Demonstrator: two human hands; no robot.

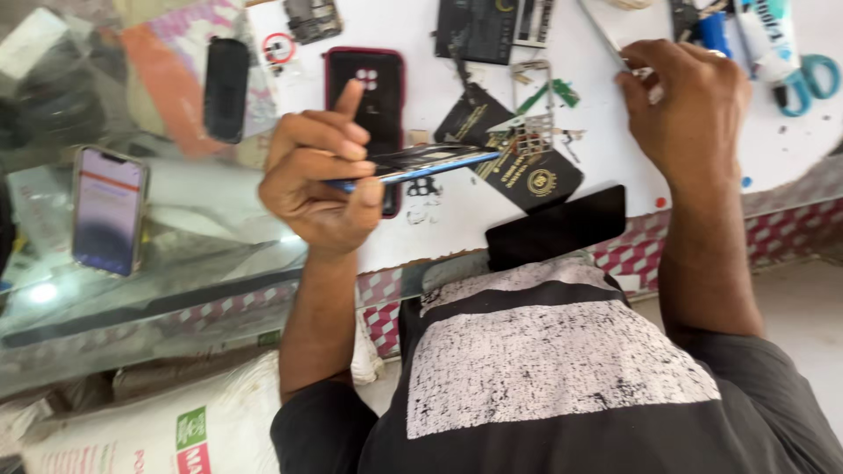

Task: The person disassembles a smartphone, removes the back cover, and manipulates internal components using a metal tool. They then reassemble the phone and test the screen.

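My left hand (320,180) grips a thin blue-edged phone (421,162), held edge-on above the white work surface (606,145). Its far end hangs over a black card with gold print (518,167). My right hand (680,96) is at the upper right, its fingers closed on a thin metal tool (606,39) that points up and left. A dark phone in a red case (369,96) lies just behind my left hand. A black screen panel (558,226) rests at the near edge of the white surface.
A lit phone (108,209) lies on the glass counter (176,290) at left, with a black oblong object (226,88) behind it. Blue-handled scissors (808,83), a tube (762,35) and phone parts (479,28) crowd the far edge. A white sack (149,430) sits below.
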